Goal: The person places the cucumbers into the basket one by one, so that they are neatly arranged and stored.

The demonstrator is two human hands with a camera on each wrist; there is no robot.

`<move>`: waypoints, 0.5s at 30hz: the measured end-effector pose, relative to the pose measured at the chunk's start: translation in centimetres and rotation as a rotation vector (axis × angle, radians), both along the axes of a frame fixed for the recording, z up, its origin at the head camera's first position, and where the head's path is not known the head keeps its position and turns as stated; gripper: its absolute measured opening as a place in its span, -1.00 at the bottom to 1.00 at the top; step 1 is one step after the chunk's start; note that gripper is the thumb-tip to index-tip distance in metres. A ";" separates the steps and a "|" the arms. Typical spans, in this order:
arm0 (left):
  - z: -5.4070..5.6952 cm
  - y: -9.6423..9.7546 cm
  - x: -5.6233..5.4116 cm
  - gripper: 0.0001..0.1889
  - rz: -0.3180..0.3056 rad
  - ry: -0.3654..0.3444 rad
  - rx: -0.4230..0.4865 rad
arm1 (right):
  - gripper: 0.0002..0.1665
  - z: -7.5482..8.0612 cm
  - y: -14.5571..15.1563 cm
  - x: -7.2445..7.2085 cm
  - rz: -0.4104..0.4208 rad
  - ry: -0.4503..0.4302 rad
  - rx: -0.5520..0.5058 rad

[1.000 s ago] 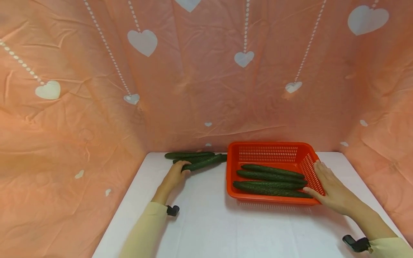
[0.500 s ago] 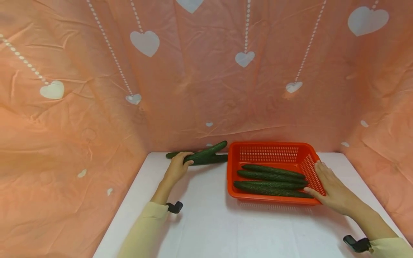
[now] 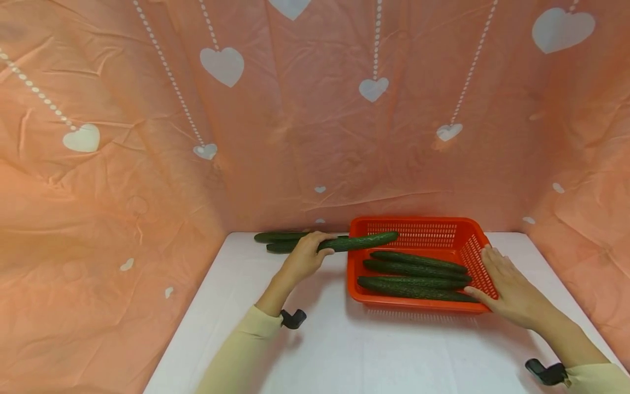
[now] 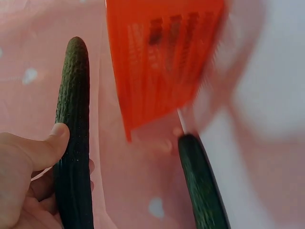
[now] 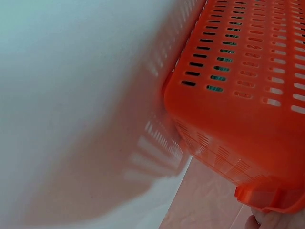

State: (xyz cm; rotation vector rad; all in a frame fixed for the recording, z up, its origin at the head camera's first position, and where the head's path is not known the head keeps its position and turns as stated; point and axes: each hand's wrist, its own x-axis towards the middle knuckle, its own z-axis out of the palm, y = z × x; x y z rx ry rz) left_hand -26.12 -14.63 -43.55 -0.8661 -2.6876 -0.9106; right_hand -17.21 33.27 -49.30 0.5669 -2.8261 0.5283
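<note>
White tabletop (image 3: 325, 355) in foreground. Right hand (image 3: 514, 295) with fingers extended, resting against right side of red basket (image 3: 418, 304), thumb spread over near corner. Four green cucumbers (image 3: 415, 268) lying lengthwise inside basket. Left hand (image 3: 305, 256) gripping held cucumber (image 3: 364, 242), thumb opposite fingers; its far end above basket's left rim. Behind left hand, more cucumbers (image 3: 280, 237) on tabletop. Farthest back: creased orange-pink cloth (image 3: 295, 142), pale hearts.
</note>
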 end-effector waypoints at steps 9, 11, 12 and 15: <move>0.0 5.1 0.1 -0.63 -0.061 -0.026 -0.097 | 0.25 -0.2 0.2 -0.3 0.018 0.007 -0.028; -0.1 6.2 0.2 -0.63 -0.063 -0.039 -0.110 | 0.25 -0.2 0.3 -0.4 0.017 0.003 -0.028; -0.1 6.8 0.2 -0.63 -0.066 -0.045 -0.117 | 0.25 -0.2 0.3 -0.4 0.017 0.001 -0.029; -0.2 8.3 0.3 -0.63 -0.078 -0.056 -0.141 | 0.25 -0.1 0.3 -0.5 0.013 -0.008 -0.031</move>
